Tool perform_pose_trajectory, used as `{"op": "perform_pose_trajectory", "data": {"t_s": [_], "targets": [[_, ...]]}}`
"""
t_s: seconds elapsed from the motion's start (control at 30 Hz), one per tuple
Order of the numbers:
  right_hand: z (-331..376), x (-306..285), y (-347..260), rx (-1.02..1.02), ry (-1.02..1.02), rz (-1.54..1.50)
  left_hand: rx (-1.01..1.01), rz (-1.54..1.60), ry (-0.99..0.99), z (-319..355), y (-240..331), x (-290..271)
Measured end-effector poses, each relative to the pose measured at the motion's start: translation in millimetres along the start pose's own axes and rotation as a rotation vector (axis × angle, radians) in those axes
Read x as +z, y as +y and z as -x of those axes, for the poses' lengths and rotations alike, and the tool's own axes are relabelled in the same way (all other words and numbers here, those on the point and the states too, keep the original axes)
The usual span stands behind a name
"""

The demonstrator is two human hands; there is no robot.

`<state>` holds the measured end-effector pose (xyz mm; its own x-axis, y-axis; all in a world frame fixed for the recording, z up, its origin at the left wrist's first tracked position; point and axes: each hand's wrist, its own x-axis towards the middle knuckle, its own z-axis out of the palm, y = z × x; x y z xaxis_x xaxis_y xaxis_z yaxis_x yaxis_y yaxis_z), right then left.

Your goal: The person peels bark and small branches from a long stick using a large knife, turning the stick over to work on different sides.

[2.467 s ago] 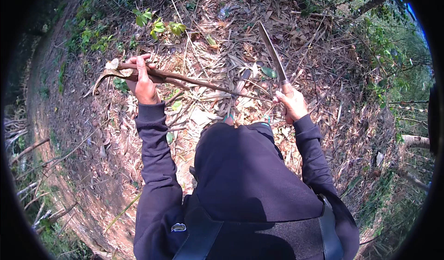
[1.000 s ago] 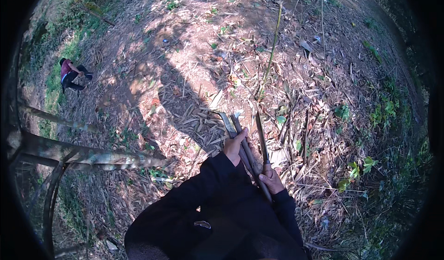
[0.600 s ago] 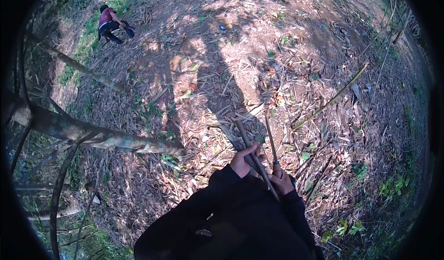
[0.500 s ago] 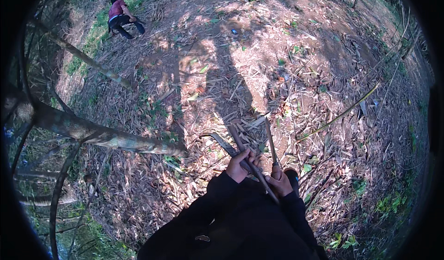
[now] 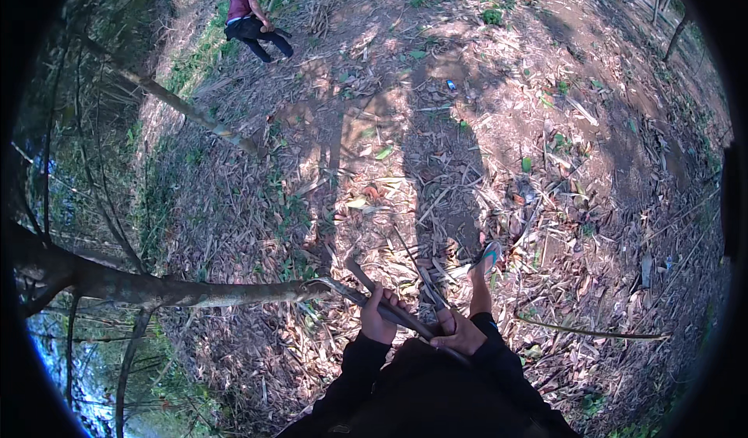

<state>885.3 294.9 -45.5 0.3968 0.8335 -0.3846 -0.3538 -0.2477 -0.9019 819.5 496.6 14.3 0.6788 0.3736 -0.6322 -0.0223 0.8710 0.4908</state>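
Observation:
My left hand [image 5: 379,319] is closed around a brown stick [image 5: 358,273] and a long, hook-ended tool [image 5: 341,288] that looks like a sickle. Both lie nearly side by side, slanting from upper left to lower right in front of my body. My right hand [image 5: 460,334] grips a narrow, long-bladed knife [image 5: 421,272], its blade pointing up and left. The fingers of that hand also come against the lower end of the stick and tool. Exactly where the knife meets them is hidden by my fingers.
A bare tree trunk [image 5: 226,293] juts in from the left, close to the hooked tip. My sandalled foot [image 5: 488,260] stands ahead on leaf-strewn ground. Another person [image 5: 251,19] is at far left. A thin yellowish pole [image 5: 592,332] lies to the right.
My right hand has come in toward the left, and the knife has swung from upright to tilting left. The view has shifted, and my foot now shows in front.

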Motion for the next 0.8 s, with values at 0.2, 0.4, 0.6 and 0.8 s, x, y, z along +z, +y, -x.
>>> {"op": "perform_pose_trajectory", "data": {"t_s": [0.2,0.4,0.6,0.8], "targets": [[-53,-114,-103,-0.046,-0.066,-0.187,-0.027,-0.074,0.007,-89,31,133],[-92,-192,-179,-0.068,0.110,-0.283,-0.013,-0.129,-0.035,-158,52,241],[-148,-276,-251,-0.023,0.229,-0.124,-0.001,-0.163,-0.097,-232,65,318],[-247,-330,-301,0.018,0.359,-0.059,0.036,-0.025,-0.286,-348,102,383]]}}
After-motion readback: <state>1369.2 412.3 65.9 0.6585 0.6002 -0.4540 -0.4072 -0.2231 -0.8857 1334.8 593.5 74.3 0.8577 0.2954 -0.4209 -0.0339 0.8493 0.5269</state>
